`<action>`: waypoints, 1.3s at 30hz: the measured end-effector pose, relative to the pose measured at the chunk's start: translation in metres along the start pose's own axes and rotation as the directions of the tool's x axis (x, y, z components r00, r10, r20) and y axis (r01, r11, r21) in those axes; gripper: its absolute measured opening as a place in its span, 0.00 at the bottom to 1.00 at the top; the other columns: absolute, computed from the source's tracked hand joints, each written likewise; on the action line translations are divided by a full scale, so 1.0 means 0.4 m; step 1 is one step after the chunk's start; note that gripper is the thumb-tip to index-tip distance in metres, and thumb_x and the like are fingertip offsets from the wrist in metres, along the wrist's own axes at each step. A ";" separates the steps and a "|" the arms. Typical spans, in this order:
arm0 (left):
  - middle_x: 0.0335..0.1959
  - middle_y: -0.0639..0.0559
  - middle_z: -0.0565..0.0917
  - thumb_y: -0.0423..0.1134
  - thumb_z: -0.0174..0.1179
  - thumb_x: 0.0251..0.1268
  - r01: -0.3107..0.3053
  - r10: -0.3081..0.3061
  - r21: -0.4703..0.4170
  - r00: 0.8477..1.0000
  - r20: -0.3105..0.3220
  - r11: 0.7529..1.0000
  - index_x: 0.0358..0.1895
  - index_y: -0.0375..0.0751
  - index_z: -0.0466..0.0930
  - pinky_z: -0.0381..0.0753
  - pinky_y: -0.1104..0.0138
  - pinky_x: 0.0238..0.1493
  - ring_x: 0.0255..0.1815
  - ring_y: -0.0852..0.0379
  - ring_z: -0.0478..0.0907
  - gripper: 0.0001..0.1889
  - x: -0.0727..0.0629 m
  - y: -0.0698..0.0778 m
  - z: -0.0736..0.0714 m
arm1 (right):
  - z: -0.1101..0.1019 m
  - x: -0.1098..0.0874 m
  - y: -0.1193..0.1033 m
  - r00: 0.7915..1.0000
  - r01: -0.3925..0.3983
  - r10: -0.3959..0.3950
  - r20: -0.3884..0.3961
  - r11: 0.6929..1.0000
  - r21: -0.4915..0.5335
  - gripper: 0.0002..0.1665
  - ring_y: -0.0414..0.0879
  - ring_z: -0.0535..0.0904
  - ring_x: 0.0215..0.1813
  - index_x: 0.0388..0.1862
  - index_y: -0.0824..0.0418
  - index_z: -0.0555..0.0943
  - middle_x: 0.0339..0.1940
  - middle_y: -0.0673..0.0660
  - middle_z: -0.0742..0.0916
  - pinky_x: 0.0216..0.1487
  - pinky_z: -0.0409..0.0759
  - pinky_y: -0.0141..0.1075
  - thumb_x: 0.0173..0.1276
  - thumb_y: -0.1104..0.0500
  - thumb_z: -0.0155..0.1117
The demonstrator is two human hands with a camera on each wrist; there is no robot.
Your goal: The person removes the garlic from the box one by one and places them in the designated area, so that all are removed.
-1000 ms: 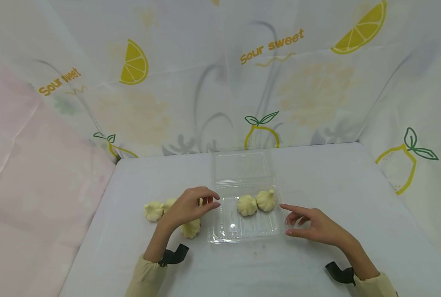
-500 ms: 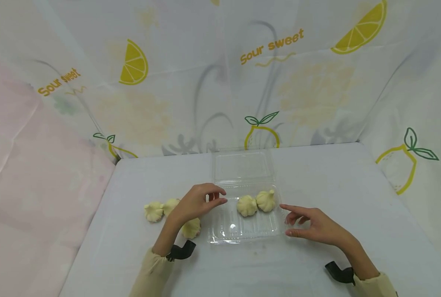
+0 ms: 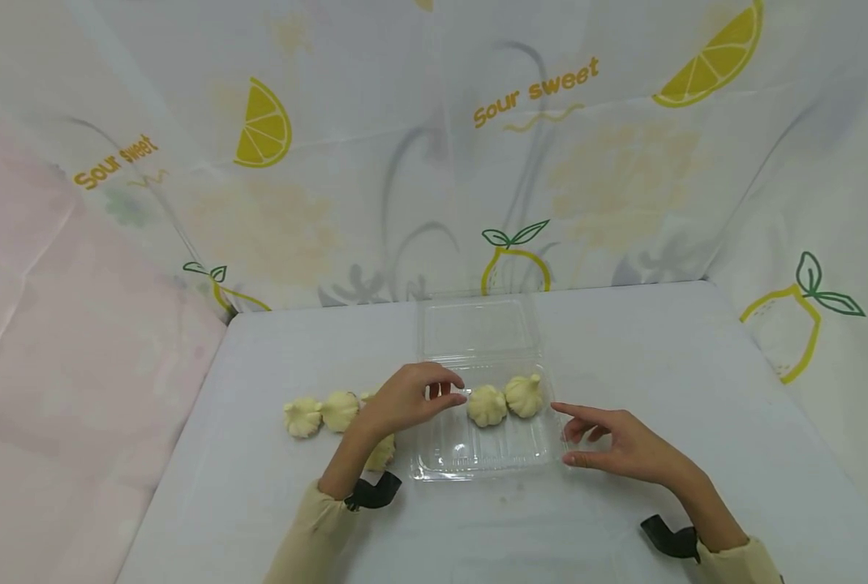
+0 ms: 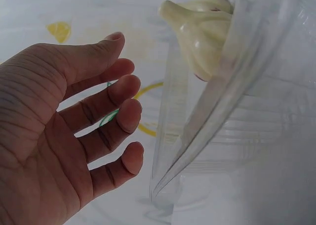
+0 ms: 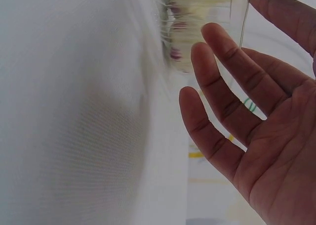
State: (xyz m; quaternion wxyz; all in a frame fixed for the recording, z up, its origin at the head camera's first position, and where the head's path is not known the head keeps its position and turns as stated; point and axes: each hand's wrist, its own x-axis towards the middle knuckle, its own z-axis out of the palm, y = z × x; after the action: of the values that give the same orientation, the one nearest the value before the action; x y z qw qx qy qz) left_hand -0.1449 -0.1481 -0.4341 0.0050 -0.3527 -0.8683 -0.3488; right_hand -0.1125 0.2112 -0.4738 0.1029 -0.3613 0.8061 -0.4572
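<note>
A clear plastic clamshell box (image 3: 434, 462) lies with its lid folded back on the white table. Two garlic bulbs, a left one (image 3: 487, 405) and a right one (image 3: 525, 396), sit side by side in its base. My left hand (image 3: 412, 397) hovers over the base's left part, fingertips close to the left bulb. In the left wrist view that hand (image 4: 74, 111) has loosely bent fingers and nothing between them. My right hand (image 3: 620, 442) stays at the box's right edge, index fingertip right at the rim; in the right wrist view its fingers (image 5: 207, 69) are spread beside the clear wall.
Several more garlic bulbs lie left of the box: one at the far left (image 3: 303, 418), another beside it (image 3: 340, 411), and others partly hidden behind my left arm. The lid (image 3: 478, 324) reaches toward the lemon-printed cloth (image 3: 375, 203) at the back.
My left hand has moved right, from the box's left edge to over its base near the left bulb, uncovering more of the loose garlic. The right hand and both boxed bulbs have stayed put.
</note>
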 end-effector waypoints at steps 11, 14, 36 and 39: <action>0.28 0.60 0.80 0.41 0.67 0.65 -0.021 0.021 0.021 1.000 -0.005 1.000 0.41 0.44 0.86 0.74 0.73 0.31 0.28 0.66 0.73 0.07 0.026 0.016 0.027 | 0.001 -0.002 -0.004 1.000 -0.008 0.008 0.006 1.000 -0.004 0.39 0.44 0.83 0.43 0.69 0.66 0.71 0.41 0.50 0.86 0.41 0.82 0.41 0.61 0.58 0.75; 0.28 0.60 0.80 0.41 0.68 0.64 -0.019 0.019 0.040 1.000 -0.013 0.999 0.41 0.43 0.86 0.74 0.73 0.31 0.28 0.66 0.73 0.07 0.032 0.022 0.033 | 0.001 -0.002 -0.006 1.000 -0.009 0.009 0.008 1.000 -0.002 0.39 0.44 0.83 0.43 0.70 0.66 0.70 0.41 0.50 0.86 0.42 0.82 0.41 0.62 0.58 0.74; 0.28 0.60 0.80 0.42 0.66 0.66 0.053 -0.058 0.085 0.997 0.060 0.995 0.45 0.45 0.86 0.71 0.73 0.28 0.26 0.66 0.71 0.08 0.069 0.059 0.073 | 0.000 0.002 -0.004 1.000 -0.020 0.020 0.017 1.000 0.003 0.39 0.43 0.83 0.43 0.69 0.66 0.71 0.41 0.50 0.86 0.42 0.82 0.41 0.62 0.58 0.74; 0.28 0.61 0.80 0.43 0.66 0.66 0.062 -0.069 0.093 0.995 0.073 0.994 0.45 0.46 0.86 0.71 0.73 0.28 0.27 0.66 0.72 0.09 0.072 0.062 0.076 | 0.001 0.003 -0.003 1.000 -0.024 0.024 0.021 1.000 0.001 0.39 0.42 0.83 0.43 0.69 0.66 0.71 0.41 0.50 0.86 0.42 0.82 0.41 0.62 0.58 0.74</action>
State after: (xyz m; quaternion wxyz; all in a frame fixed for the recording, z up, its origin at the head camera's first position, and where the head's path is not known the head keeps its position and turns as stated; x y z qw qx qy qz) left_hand -0.1439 -0.0996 -0.4348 -0.0238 -0.3363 -0.8939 -0.2954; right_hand -0.1127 0.2099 -0.4728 0.1169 -0.3563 0.8089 -0.4529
